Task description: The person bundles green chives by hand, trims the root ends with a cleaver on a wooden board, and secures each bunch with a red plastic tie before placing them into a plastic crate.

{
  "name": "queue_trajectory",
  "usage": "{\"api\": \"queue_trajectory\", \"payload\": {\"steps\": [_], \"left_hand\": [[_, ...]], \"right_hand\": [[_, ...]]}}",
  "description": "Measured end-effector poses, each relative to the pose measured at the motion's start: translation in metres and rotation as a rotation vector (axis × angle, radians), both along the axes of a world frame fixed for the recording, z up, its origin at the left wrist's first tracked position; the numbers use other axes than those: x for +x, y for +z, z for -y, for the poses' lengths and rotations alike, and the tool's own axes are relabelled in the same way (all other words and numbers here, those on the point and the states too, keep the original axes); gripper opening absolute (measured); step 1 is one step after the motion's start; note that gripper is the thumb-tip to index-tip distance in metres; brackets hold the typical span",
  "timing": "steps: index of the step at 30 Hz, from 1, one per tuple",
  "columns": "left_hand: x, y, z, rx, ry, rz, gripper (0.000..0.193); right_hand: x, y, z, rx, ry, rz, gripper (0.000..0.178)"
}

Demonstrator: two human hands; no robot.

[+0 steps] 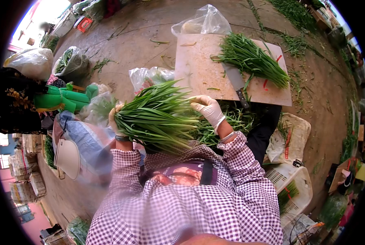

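A thick bunch of garlic chives (154,114) lies across in front of my chest, its long green leaves fanned out to the right. My left hand (116,119), in a pale glove, is wrapped round the left side of this bunch; most of its fingers are behind the leaves. At the bunch's right edge, my gloved right hand (210,110) has its fingertips pinched together on a thin leaf. Below that hand, loose chive leaves (221,127) are heaped at my lap.
Ahead to the right, a board (199,61) bears a second chive bunch (252,57) and a cleaver (234,77). Clear plastic bags (207,20) lie behind it. White crates (290,183) stand at my right. A person in dark clothes (17,100) is at the left, beside green rolls (64,98).
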State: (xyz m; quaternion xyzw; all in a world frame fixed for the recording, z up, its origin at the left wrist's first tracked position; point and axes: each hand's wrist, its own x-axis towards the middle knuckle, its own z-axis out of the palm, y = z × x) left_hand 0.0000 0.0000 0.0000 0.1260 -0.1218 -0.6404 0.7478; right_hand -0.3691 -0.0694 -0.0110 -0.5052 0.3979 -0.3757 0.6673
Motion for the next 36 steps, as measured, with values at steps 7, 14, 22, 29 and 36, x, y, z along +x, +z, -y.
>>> {"api": "queue_trajectory", "payload": {"steps": [7, 14, 22, 29, 36], "left_hand": [[-0.004, 0.005, 0.002, 0.0, -0.012, -0.003, 0.02], [-0.002, 0.007, -0.006, 0.041, 0.002, 0.004, 0.019], [-0.001, -0.001, -0.007, 0.015, -0.055, 0.005, 0.018], [-0.007, 0.01, -0.003, -0.028, -0.078, 0.004, 0.019], [-0.026, 0.028, -0.005, -0.027, -0.033, 0.005, 0.023]], "right_hand": [[0.024, 0.003, -0.009, -0.042, -0.008, 0.063, 0.017], [-0.007, 0.008, -0.009, -0.075, -0.012, -0.125, 0.014], [-0.083, -0.029, 0.008, -0.415, -0.093, -1.321, 0.021], [-0.017, -0.026, 0.01, 0.013, -0.083, -0.198, 0.023], [0.011, -0.02, 0.013, 0.274, 0.185, 0.019, 0.028]]}}
